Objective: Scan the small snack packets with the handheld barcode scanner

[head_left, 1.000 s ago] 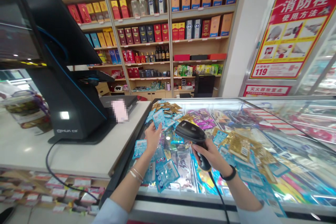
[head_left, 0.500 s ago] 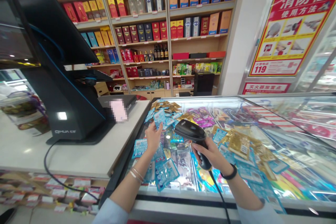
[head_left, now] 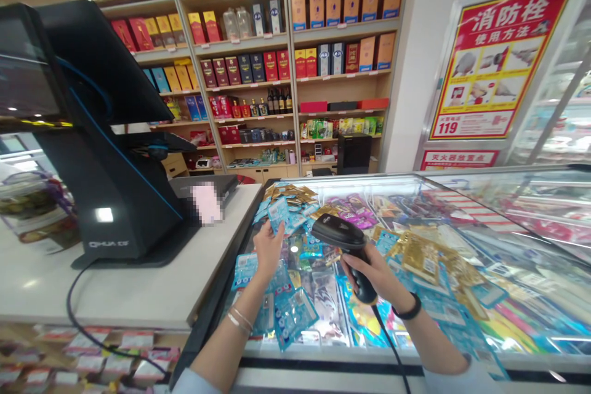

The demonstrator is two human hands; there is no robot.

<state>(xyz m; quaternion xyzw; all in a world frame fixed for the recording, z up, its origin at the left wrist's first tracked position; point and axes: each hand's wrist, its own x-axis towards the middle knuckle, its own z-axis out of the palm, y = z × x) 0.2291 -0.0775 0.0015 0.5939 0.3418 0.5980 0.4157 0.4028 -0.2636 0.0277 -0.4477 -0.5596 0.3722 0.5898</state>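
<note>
My right hand is wrapped round the handle of a black barcode scanner, its head pointing left and its cable trailing down over the case edge. Pinched in my left hand is a small blue packet, held upright in front of the scanner. Both hands are over a glass-topped case. Below my left wrist, several blue packets lie loose on the glass. A pile of gold packets lies beyond the left hand. More gold packets and blue ones are strewn to the right of the scanner.
A white counter on the left bears a black till terminal and a jar. Shelves of boxed bottles line the back wall. A red and yellow poster hangs at the right.
The view has tilted up slightly and turned a little. My left hand still pinches the blue packet, and my right hand still grips the scanner; their positions are nearly the same.
</note>
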